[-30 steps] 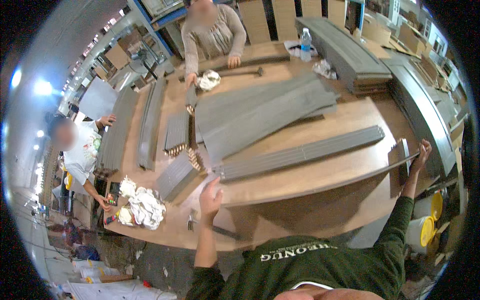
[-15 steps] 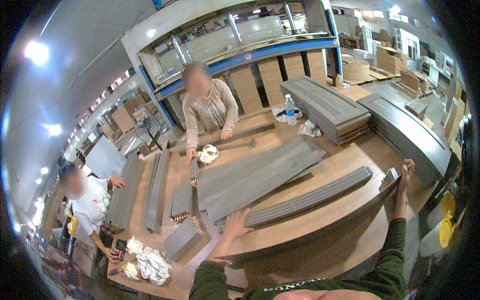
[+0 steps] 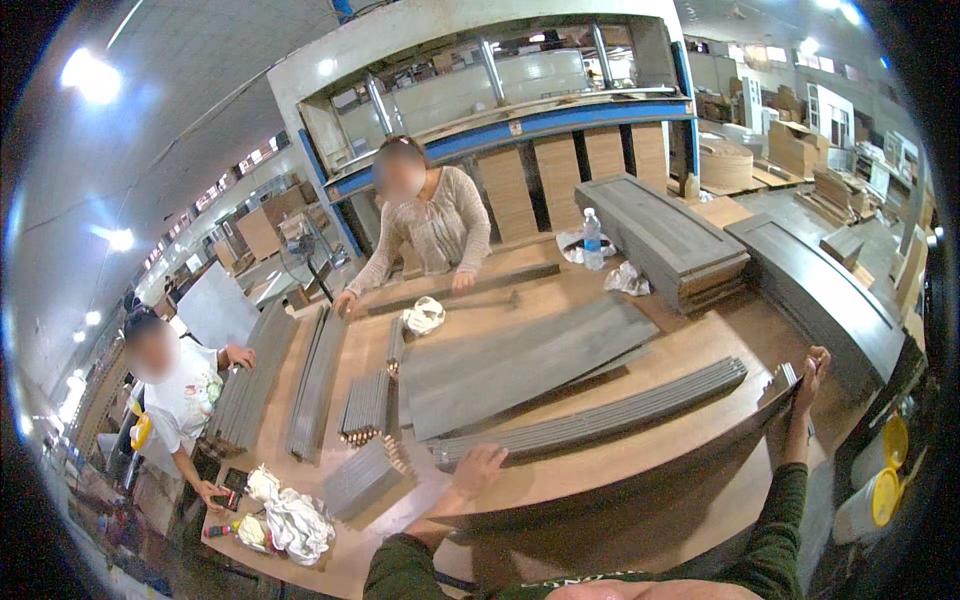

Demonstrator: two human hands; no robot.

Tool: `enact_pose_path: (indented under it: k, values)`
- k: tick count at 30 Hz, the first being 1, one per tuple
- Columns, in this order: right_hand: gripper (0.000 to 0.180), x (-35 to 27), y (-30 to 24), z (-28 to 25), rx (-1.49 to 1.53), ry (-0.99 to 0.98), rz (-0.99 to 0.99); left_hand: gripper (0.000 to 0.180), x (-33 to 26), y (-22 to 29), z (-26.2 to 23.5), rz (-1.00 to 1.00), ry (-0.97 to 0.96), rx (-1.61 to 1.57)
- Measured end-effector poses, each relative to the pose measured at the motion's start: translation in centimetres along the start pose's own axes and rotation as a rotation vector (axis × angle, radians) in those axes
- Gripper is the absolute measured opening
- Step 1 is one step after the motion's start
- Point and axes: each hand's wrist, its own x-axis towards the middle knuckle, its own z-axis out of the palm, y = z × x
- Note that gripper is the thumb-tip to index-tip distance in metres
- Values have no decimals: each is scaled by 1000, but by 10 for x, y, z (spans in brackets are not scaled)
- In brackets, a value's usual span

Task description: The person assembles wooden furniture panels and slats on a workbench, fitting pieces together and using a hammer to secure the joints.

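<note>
My left hand [image 3: 478, 470] lies at the near left end of a long row of grey strips [image 3: 600, 412], its fingers stretched out and touching or just beside them. Out to the right, my right hand [image 3: 817, 372] has its fingers closed around the end of a second bundle of grey strips [image 3: 783, 382] at the table's near edge. How far that bundle runs along the edge is hard to make out. Beyond the row, wide grey panels [image 3: 525, 365] lie overlapped. Left of my left hand are short stacks of grey strips [image 3: 365, 478].
Across the table [image 3: 690, 400] one person [image 3: 430, 225] stands; another person [image 3: 175, 380] is at the left. Framed grey panels [image 3: 665, 235] are stacked at the far right, with a water bottle [image 3: 592, 240] beside them. White rags [image 3: 295, 525] lie front left. Buckets [image 3: 868, 500] stand lower right.
My left hand has shifted slightly right and nearer to me; my right hand keeps its hold. The person across has drawn a hand back left from the short strips. The view has tilted slightly.
</note>
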Motion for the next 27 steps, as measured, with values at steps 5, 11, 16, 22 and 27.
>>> enact_pose_path:
  k: [5,11,16,22,27]
  values:
    - [26,4,10,8,19,-35,6,39,8,5,-27,2,-150,-36]
    - [26,24,28,6,38,-73,-6,32,5,-3,2,-57,-136,-202]
    - [26,29,53,-10,32,-109,11,41,10,8,-15,-161,-124,-54]
    - [26,28,69,-21,17,-144,19,44,5,14,-61,-312,-66,-40]
    - [26,55,62,-45,-38,-159,184,38,-57,-40,-76,-846,121,-51]
